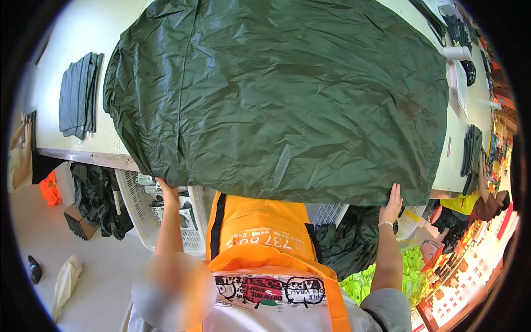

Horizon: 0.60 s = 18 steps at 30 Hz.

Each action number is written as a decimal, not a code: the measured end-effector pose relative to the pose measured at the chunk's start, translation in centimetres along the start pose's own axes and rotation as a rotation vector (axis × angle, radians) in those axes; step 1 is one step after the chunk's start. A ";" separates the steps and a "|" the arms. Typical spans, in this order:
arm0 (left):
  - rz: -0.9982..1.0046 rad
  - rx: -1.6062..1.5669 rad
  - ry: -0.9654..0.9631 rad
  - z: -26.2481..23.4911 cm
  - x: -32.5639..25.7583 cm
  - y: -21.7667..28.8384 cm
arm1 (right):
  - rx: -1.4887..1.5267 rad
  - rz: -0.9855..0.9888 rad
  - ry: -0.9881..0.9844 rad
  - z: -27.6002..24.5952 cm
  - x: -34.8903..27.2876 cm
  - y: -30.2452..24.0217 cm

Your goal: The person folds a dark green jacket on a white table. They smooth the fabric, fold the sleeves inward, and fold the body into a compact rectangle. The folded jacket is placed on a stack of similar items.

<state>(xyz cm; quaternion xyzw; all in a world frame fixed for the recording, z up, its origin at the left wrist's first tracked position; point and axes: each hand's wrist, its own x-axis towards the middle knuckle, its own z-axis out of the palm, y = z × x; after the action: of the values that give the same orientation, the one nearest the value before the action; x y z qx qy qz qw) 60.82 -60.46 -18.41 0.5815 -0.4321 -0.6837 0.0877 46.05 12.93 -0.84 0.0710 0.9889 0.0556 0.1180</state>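
A large dark green sheet of thin, crinkled fabric (310, 105) is spread before me, its near edge hanging at the table's front. At the sheet's lower left corner, my left hand (167, 188) is closed on the edge, some of its fingers hidden by the fabric. Near the lower right corner, my right hand (392, 203) lies against the sheet with fingers stretched out and close together; its thumb is hard to see. Wrinkles and a long seam line run across the fabric.
A folded dark green stack (79, 95) lies on the pale table (116, 33) at left. White baskets (133, 210) stand under the table. Dark fabric (354, 243) is bundled below. Other people's hands (21, 135) work at far left; a person in yellow (463, 206) is at right.
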 end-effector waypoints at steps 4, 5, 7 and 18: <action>0.159 0.736 0.205 -2.2 -6.0 9.2 | 0.105 -0.211 0.013 -1.1 0.8 8.7; 0.100 0.425 0.138 -2.7 -7.4 11.6 | 0.136 -0.254 0.039 -2.7 2.2 8.3; 0.031 -0.002 -0.068 0.5 -11.8 17.7 | 0.182 -0.297 0.095 -7.6 5.9 8.2; 0.537 0.151 -0.504 27.6 -5.3 41.7 | -0.048 -0.245 0.013 -15.2 44.6 6.6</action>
<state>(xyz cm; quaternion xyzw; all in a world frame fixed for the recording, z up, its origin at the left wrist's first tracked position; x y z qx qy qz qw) 22.45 -69.15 12.86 0.2656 -0.6264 -0.7243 0.1118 0.28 24.82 4.63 -0.0536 0.9893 0.0650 0.1189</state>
